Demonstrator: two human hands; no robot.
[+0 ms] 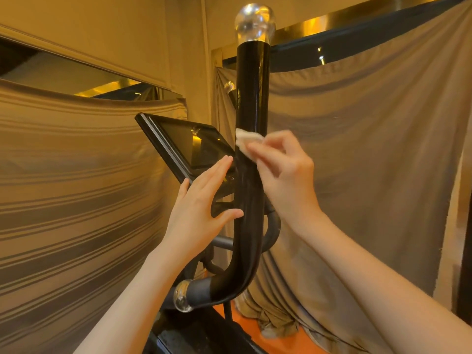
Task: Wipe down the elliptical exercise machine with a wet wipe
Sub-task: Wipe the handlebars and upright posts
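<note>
Right hand (283, 164) led the play, pinching a folded wet wipe (246, 143) against the tall black handlebar (252, 98) of the elliptical, just below mid-height. Left hand (201, 203) lay flat, fingers straight and apart from any grip, thumb touching the bar's lower stretch near the tilted console screen (189, 144). Doing this well, I judged, meant wrapping the wipe round the tube and running long strokes up toward the clear knob (255, 23), while the steadying palm kept things firm. Both forearms reached upward, right wrist cocked inward, fingertips (255, 152) bunched on the wipe.
</note>
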